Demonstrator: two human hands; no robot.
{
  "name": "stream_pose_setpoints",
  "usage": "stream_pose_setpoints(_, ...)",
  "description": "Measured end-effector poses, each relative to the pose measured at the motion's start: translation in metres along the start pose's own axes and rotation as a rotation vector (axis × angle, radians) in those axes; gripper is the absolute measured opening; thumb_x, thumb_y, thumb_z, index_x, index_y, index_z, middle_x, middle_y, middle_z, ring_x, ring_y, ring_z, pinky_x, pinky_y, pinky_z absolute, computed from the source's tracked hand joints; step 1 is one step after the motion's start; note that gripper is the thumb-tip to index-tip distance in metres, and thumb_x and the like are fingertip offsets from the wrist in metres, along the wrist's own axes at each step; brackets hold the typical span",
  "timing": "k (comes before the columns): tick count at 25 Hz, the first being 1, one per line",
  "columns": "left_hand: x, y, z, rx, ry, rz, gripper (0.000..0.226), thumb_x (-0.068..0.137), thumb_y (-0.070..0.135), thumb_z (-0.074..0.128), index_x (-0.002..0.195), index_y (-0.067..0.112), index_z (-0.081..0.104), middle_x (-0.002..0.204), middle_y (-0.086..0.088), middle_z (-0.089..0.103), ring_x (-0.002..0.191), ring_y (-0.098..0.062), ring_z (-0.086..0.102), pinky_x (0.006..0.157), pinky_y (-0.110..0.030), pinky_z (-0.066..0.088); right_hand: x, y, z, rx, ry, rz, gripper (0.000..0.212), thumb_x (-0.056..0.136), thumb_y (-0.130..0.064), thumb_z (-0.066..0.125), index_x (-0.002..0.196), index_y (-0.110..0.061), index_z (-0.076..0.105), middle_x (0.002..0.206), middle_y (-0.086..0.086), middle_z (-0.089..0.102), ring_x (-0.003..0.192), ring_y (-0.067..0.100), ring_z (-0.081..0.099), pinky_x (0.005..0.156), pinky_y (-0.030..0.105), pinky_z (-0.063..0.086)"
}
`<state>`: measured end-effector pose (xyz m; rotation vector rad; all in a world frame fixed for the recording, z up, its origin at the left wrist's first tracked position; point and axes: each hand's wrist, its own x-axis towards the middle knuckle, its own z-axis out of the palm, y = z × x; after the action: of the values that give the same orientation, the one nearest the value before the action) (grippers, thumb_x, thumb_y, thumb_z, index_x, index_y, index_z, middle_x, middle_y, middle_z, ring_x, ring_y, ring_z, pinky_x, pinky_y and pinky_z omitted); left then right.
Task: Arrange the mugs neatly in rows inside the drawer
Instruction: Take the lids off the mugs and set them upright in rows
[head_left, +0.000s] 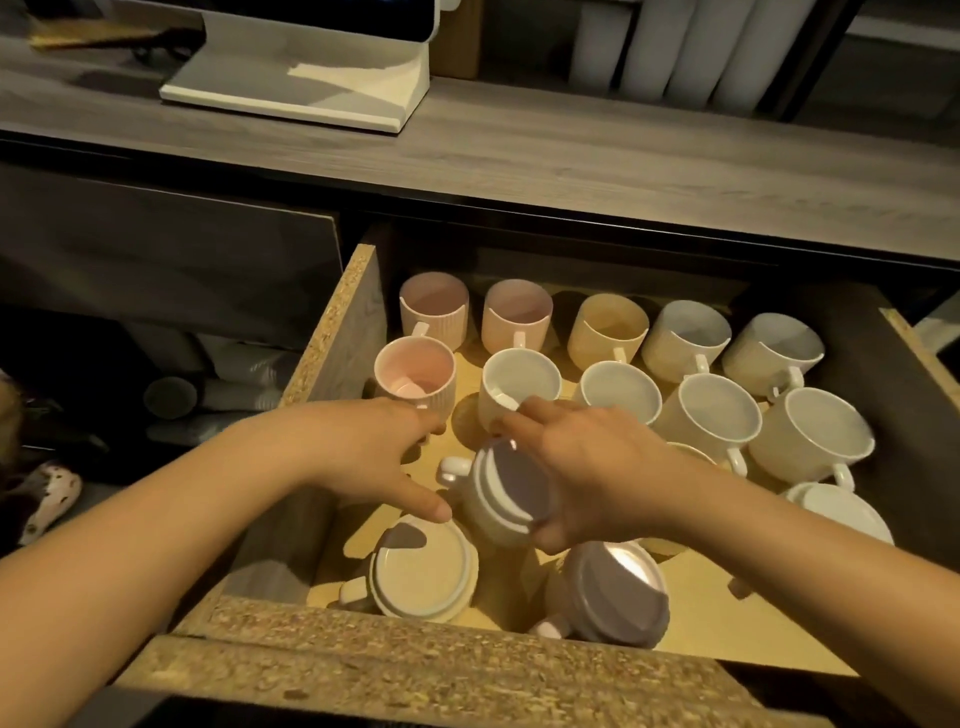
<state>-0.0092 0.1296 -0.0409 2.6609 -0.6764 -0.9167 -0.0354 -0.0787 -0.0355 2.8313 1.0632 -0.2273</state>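
Righting the mug: we have the right hand (587, 467) wrapped round the mug (498, 499), fingers over its far side and thumb under the near rim. It hangs tilted with its base towards us, about midway between the front wall (441, 670) of the drawer (337, 332) and the back row (608, 325).
Left hand (363, 452): it reaches farther from the front wall than the mug does, fingers loosely straight and holding nothing. The tips are at the near side of the pink mug (413, 371) (whether they touch it we cannot tell).
Rows: five mugs stand mouth-up in the back row, farthest from the front wall. A second row, begun by the pink mug, stands one step nearer.
Left to sort: a cream mug (423, 566) and a purple mug (613, 592) sit base-up just behind the front wall.
How to do it: we judge the mug should be turned mouth-up above the others. It can then be lowered one row nearer the front wall than the pink mug, handle towards the front wall like the rest.
Care: we would let the left hand steady the pink mug and set the mug down gently, since glazed mugs chip when knocked.
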Motion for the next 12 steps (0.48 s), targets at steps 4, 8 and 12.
stream_pose_setpoints(4, -0.001, 0.014, -0.01, -0.221, 0.063, 0.081, 0.082, 0.068, 0.06, 0.061, 0.137, 0.029, 0.031, 0.133, 0.009, 0.047, 0.113, -0.009, 0.052, 0.096, -0.024, 0.047, -0.028, 0.022, -0.015, 0.146, 0.047, 0.084, 0.092, 0.065, -0.05, 0.074, 0.137, -0.035, 0.019, 0.133, -0.01, 0.034, 0.095, 0.002, 0.029, 0.059, 0.009, 0.026)
stream_pose_setpoints(8, 0.006, 0.044, -0.007, -0.526, 0.222, 0.096, 0.079, 0.052, 0.064, 0.058, 0.123, 0.032, 0.041, 0.109, 0.015, 0.053, 0.095, -0.006, 0.058, 0.077, -0.016, 0.052, -0.039, 0.034, -0.018, 0.291, 0.168, 0.122, 0.091, 0.063, -0.047, 0.078, 0.135, -0.038, 0.022, 0.132, -0.013, 0.03, 0.104, 0.0, 0.028, 0.074, 0.011, 0.041)
stream_pose_setpoints(12, 0.023, 0.062, 0.003, -0.775, 0.44, 0.071, 0.056, 0.064, 0.052, 0.072, 0.11, 0.028, 0.054, 0.094, 0.01, 0.061, 0.084, -0.011, 0.064, 0.065, -0.016, 0.055, -0.04, 0.038, -0.013, 0.316, 0.324, 0.104, 0.086, 0.061, -0.049, 0.076, 0.129, -0.041, 0.024, 0.13, -0.016, 0.029, 0.112, 0.003, 0.034, 0.075, 0.02, 0.054)
